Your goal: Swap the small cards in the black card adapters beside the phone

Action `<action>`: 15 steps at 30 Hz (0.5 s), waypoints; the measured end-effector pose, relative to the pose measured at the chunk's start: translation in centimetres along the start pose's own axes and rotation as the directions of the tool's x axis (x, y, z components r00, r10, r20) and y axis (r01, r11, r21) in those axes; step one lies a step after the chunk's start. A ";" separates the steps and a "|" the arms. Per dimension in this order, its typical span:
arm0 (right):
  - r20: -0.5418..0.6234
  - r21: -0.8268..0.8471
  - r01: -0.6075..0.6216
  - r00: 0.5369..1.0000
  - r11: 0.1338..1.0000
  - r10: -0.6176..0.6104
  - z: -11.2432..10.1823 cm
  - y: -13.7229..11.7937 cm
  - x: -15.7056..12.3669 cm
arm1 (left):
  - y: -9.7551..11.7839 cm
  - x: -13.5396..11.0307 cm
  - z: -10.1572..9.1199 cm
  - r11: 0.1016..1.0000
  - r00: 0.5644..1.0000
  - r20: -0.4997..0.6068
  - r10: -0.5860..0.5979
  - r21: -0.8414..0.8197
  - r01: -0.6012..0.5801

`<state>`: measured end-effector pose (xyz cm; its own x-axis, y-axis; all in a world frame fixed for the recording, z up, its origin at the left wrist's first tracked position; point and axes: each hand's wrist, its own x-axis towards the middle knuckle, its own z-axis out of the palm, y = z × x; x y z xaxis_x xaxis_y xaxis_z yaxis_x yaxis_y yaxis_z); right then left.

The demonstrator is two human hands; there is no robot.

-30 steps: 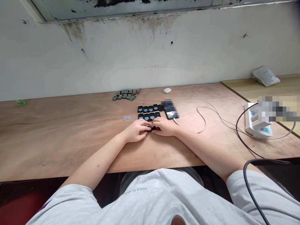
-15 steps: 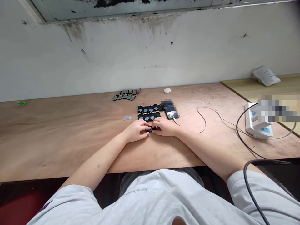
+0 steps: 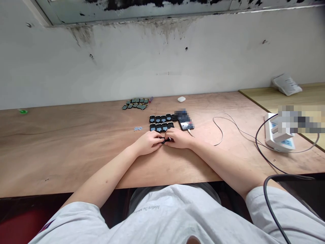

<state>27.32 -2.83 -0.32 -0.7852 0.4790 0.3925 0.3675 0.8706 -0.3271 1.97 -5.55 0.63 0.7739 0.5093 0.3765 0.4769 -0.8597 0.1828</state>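
Between my two hands, low on the tabletop, is a small black plastic casing (image 3: 166, 139), mostly covered by fingers. My left hand (image 3: 148, 143) grips its left side with bent fingers. My right hand (image 3: 179, 138) pinches its right side, thumb and fingers close together. Just beyond the hands lie two rows of similar black casings (image 3: 158, 127) with grey-blue inserts. A small heap of pale translucent pieces (image 3: 137, 128) rests to the left of those rows. Farther back, several small green-grey screen-like modules (image 3: 137, 100) lie in two rows.
A phone (image 3: 186, 123) with a white charging cable (image 3: 222, 130) lies right of the casings. A white earbud case (image 3: 181, 99) sits near the wall. At right are a white power strip (image 3: 279, 144) and black cable (image 3: 266, 196). A green item (image 3: 23, 111) lies far left.
The fingers have shifted slightly around the casing, and less of its top shows now. The whole view has tilted slightly; the other things stay in place.
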 end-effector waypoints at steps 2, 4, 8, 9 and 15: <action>0.003 0.001 0.000 1.000 1.000 0.000 0.0 0.1 0.0 | 0.0 0.0 0.0 1.000 1.000 -0.006 0.024 0.010 -0.024; 0.005 0.003 -0.004 1.000 1.000 0.004 0.0 0.1 0.0 | 0.0 0.0 0.1 0.999 0.999 -0.013 0.033 0.003 -0.033; 0.005 0.008 -0.012 1.000 1.000 0.012 0.0 0.0 0.1 | 0.0 0.1 0.1 0.999 0.999 -0.026 0.021 -0.031 -0.022; 0.006 0.008 -0.012 1.000 1.000 0.012 0.0 0.0 0.1 | 0.0 0.1 0.1 0.999 0.999 -0.028 0.018 -0.039 -0.019; 0.006 -0.001 -0.008 1.000 1.000 0.008 0.1 0.1 0.1 | -0.1 -0.1 0.3 1.000 0.999 -0.050 0.010 -0.017 -0.011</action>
<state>27.28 -2.72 -0.37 -0.7850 0.4856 0.3847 0.3745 0.8666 -0.3297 1.96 -5.46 0.33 0.7568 0.4983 0.4231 0.4615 -0.8657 0.1939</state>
